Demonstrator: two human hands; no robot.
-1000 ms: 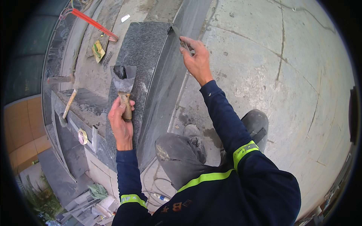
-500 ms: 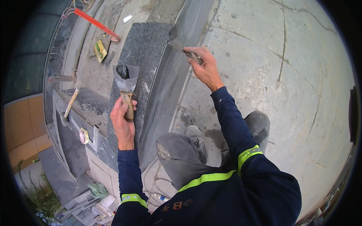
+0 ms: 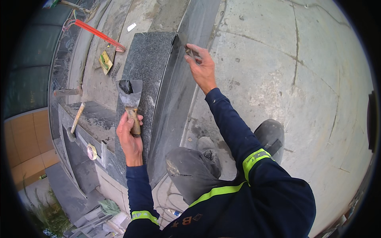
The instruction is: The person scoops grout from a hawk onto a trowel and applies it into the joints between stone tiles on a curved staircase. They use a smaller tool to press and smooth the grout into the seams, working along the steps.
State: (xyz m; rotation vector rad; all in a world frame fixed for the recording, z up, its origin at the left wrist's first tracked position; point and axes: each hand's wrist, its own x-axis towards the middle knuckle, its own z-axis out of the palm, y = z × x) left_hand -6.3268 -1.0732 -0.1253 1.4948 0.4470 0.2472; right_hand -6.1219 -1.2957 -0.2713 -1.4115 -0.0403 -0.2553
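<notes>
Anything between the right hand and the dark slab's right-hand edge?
Nothing visible blocks it. Only the scraper in the right hand spans that gap, its blade at the edge of the dark slab; whether they touch is unclear.

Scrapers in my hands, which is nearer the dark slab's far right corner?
The right-hand scraper, beside that corner; the left-hand scraper, bearing a black patch, is nearer you.

Speckled dark-grey stone slab [image 3: 147, 53]; brown-handled, grey-bladed, black-smeared scraper [image 3: 132, 108]; navy sleeves [image 3: 230, 119] banded in fluorescent yellow; bright orange-red bar [image 3: 97, 34].
</notes>
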